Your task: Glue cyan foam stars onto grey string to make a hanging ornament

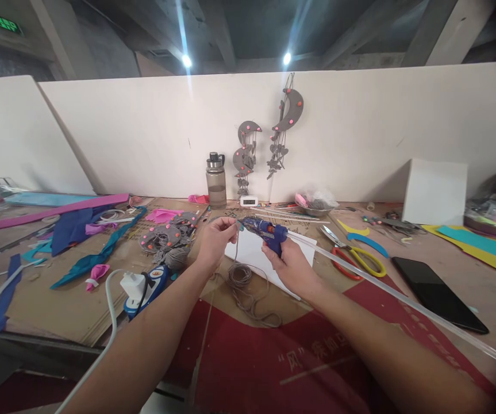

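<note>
My right hand [288, 264] is wrapped round the handle of a blue hot glue gun [276, 231], which points left. A long clear glue stick [346, 264] runs out of its back toward the lower right. Opposite the nozzle, my left hand [219, 241] pinches the end of a grey yarn [236, 252]. A tiny teal piece shows at those fingertips, too small to make out. The yarn hangs down to a loose coil [239, 276] on the cardboard. Behind the coil lies a white sheet [256, 259], partly covered by my hands and the gun.
Scissors [353, 253] and a black phone [437, 293] lie at right. At left are a power strip with a white plug [133, 284], grey decorated pieces [161, 236] and coloured felt scraps [96, 253]. A water bottle [216, 184] and hanging grey moons [291, 112] stand out at the back.
</note>
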A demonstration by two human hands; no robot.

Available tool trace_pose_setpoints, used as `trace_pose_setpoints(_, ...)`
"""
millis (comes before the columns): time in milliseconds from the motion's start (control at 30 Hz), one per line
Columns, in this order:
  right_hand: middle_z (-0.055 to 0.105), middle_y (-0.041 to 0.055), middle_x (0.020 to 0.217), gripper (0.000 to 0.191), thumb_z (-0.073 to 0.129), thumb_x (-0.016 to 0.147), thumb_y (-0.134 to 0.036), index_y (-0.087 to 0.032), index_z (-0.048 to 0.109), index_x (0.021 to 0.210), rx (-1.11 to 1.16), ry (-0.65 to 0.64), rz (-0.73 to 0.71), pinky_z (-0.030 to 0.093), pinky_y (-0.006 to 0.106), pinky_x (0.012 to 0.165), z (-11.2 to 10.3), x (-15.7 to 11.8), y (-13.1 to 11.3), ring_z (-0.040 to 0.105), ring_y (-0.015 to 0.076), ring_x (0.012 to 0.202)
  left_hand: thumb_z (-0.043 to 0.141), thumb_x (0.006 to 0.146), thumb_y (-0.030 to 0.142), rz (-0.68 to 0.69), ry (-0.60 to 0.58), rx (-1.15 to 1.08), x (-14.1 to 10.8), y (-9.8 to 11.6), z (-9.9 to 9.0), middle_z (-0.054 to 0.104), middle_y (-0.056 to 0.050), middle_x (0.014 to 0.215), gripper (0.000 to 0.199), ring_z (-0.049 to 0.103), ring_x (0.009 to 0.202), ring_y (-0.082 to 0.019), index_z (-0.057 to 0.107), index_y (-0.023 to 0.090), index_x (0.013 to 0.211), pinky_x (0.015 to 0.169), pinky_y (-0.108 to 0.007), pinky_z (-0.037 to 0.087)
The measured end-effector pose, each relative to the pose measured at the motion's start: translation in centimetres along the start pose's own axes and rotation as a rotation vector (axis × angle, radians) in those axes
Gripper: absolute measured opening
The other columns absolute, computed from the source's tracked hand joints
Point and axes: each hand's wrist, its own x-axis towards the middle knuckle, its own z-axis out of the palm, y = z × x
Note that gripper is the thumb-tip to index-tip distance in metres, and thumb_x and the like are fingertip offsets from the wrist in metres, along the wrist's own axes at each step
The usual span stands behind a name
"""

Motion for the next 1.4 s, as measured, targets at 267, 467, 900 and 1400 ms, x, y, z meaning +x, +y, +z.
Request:
trace_pose_setpoints(267,0.065,0.0099,0.088,0.024,0.042,0.090,-0.037,-0.017,0.055,0.091,0.001,-0.012,0.021,0.044,0.033,0.074,0.00,-0.05,-0.08,0.058,0.0212,0.081,0.073,0.065,0.025,0.006,0.008,0.018,0.00,0.16,0.11,0.054,0.004,0.053,0.018,0.044,0.043,-0.005,0.061,0.015,0.073,0.043,-0.019,0.031)
trace_pose_setpoints(467,0.065,0.0108,0.089,0.024,0.041,0.090,-0.036,-0.017,0.055,0.091,0.000,-0.026,0.025,0.045,0.035,0.076,0.00,-0.04,0.00,0.058,0.0218,0.081,0.072,0.065,0.024,0.007,0.000,0.029,-0.04,0.33,0.19,0.052,0.004,0.051,0.016,0.044,0.042,-0.005,0.060,0.015,0.072,0.043,-0.019,0.031)
trace_pose_setpoints(900,0.065,0.0105,0.092,0.023,0.043,0.090,-0.035,-0.017,0.056,0.094,0.006,-0.005,0.015,0.045,0.034,0.076,0.01,-0.09,-0.18,0.059,0.0224,0.085,0.071,0.065,0.023,0.014,0.014,0.018,-0.12,0.45,0.28,0.053,0.004,0.051,0.016,0.044,0.042,-0.005,0.060,0.015,0.073,0.043,-0.019,0.031)
trace_pose_setpoints(1400,0.065,0.0127,0.097,0.028,0.042,0.090,-0.037,-0.015,0.056,0.101,0.005,-0.007,0.025,0.046,0.038,0.080,0.26,-0.11,0.00,0.060,0.0238,0.087,0.072,0.065,0.025,-0.003,0.003,0.023,-0.12,0.28,0.16,0.054,0.004,0.051,0.017,0.045,0.043,-0.005,0.060,0.015,0.073,0.044,-0.018,0.032)
